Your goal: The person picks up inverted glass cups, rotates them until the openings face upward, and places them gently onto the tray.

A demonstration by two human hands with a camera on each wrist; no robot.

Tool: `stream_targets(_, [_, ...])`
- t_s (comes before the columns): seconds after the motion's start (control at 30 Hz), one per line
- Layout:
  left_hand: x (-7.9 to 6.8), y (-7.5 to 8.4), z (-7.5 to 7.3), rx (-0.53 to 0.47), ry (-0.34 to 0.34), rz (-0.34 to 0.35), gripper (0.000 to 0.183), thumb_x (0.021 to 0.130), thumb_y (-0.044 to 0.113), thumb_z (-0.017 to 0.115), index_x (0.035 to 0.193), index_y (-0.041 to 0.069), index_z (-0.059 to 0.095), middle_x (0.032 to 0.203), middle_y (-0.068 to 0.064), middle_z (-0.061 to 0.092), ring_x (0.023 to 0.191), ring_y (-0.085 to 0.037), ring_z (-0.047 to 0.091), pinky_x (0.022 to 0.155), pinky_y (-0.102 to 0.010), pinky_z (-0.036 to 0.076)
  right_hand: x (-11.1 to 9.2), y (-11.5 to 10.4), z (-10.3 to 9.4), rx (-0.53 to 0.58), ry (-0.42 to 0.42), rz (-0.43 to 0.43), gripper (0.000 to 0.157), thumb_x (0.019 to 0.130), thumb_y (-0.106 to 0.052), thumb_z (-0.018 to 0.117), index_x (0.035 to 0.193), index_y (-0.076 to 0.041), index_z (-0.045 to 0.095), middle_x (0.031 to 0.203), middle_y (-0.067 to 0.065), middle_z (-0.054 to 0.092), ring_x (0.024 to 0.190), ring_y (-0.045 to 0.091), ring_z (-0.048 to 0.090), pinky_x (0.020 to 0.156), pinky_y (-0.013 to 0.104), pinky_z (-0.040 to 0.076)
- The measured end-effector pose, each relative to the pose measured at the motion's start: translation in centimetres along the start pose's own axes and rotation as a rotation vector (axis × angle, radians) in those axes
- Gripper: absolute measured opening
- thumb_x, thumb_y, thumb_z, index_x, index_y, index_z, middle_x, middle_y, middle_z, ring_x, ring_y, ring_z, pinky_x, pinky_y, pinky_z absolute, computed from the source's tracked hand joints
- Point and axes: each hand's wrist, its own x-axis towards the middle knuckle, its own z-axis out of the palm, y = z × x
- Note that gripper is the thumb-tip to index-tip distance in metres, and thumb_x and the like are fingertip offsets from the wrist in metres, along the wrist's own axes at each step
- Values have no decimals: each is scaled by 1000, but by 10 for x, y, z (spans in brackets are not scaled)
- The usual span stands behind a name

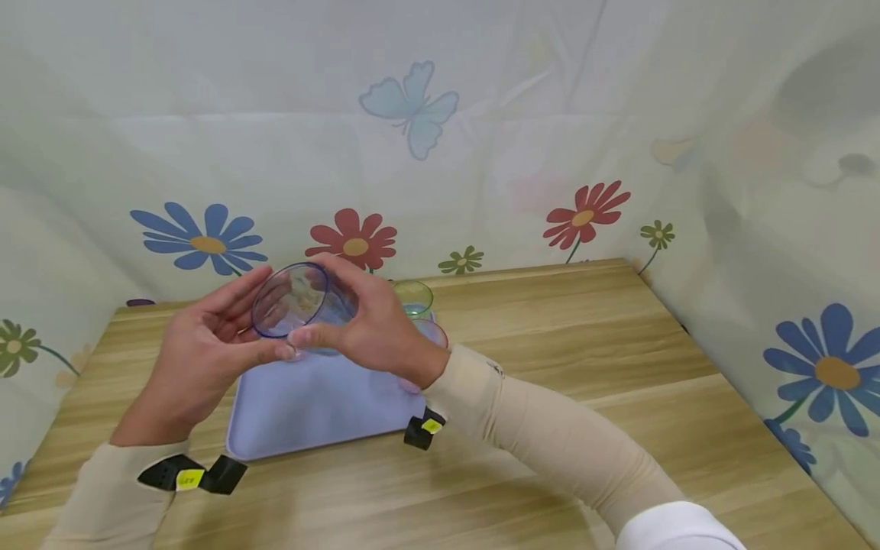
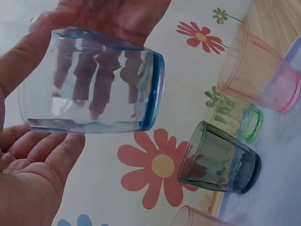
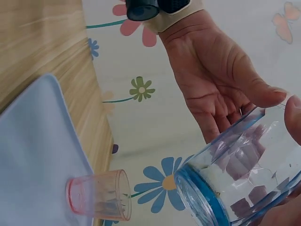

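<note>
A clear drinking cup (image 1: 292,299) with a blue rim and a thick blue base is tilted above the tray, its mouth turned toward the head camera. My right hand (image 1: 378,319) grips it from the right, thumb near the rim and fingers round the far side. On the other side my left hand (image 1: 195,359) holds it near the rim between thumb and fingers. In the left wrist view the right fingers show through the cup's clear wall. The blue base (image 3: 200,195) points away from the hands in the right wrist view.
The lavender tray (image 1: 323,412) lies on the wooden table (image 1: 584,367). Standing on it are a green cup (image 2: 233,117), a dark grey cup (image 2: 221,157), a pink cup (image 2: 258,70) and another pink cup (image 3: 99,195). A flowered cloth (image 1: 509,168) hangs behind.
</note>
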Motion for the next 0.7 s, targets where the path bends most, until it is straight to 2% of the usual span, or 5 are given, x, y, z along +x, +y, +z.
stream_targets(0.17, [5,6,7,109,28,-53,91,87,10,85,163,21,37,166,-6,44,144,-5,53,97,-7,50,3,4,-3,160,23,-6,70,86,4,81,148,2,48,139,22,60,132,33,60,116,39,51])
stream_targets(0.23, [6,8,8,103,31,-68,90,88,12,84,163,18,36,166,-8,43,145,-9,53,96,-6,49,4,5,-5,194,23,12,68,88,5,79,148,1,48,140,23,59,134,36,58,115,43,52])
stream_targets(0.37, [7,14,10,85,20,-81,90,88,13,84,163,15,35,165,-10,44,147,-14,52,96,-6,50,4,5,-9,220,7,43,67,90,3,77,150,-2,48,143,22,58,132,37,60,109,32,55])
stream_targets(0.47, [7,18,12,111,13,-96,91,88,17,84,164,17,34,164,-7,46,146,-14,53,96,-8,51,4,5,-14,190,-5,22,67,89,2,79,149,-2,51,137,21,59,125,37,63,104,28,57])
stream_targets(0.7, [9,22,18,236,-14,-112,88,90,31,83,163,22,36,161,-5,51,140,-23,60,91,-11,55,2,1,-31,17,-37,-12,59,83,-5,88,135,-1,63,118,15,64,113,32,70,104,33,59])
